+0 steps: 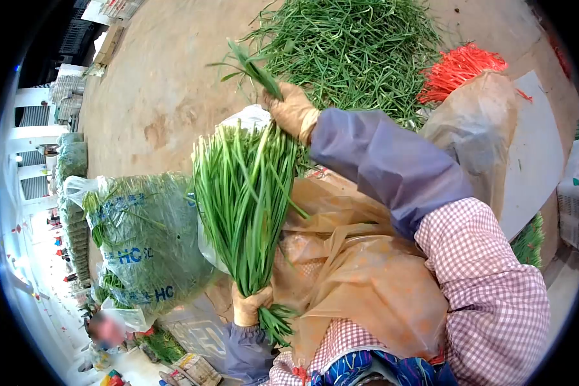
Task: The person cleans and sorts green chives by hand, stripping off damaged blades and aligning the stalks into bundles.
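Note:
A thick bunch of green chives [244, 193] stands upright in front of me, pale cut ends at the top and leaf tips down. My left hand [254, 305], in a tan glove, is closed around its narrow lower end, and leaf tips hang out below the fist. Just above the bunch's upper right edge, my right hand [293, 112] grips a small tuft of chive leaves [254, 71] that points up and left. That hand is gloved too, its fingers curled. A brownish see-through plastic apron [367, 276] covers my lap.
Loose chives [360, 51] lie heaped on the floor ahead. Red ties [463, 67] sit on a plastic-covered stand [476, 122] at right, beside a white board [534, 154]. A filled clear bag [151, 241] with blue print is at left. Another person [106, 334] is at lower left.

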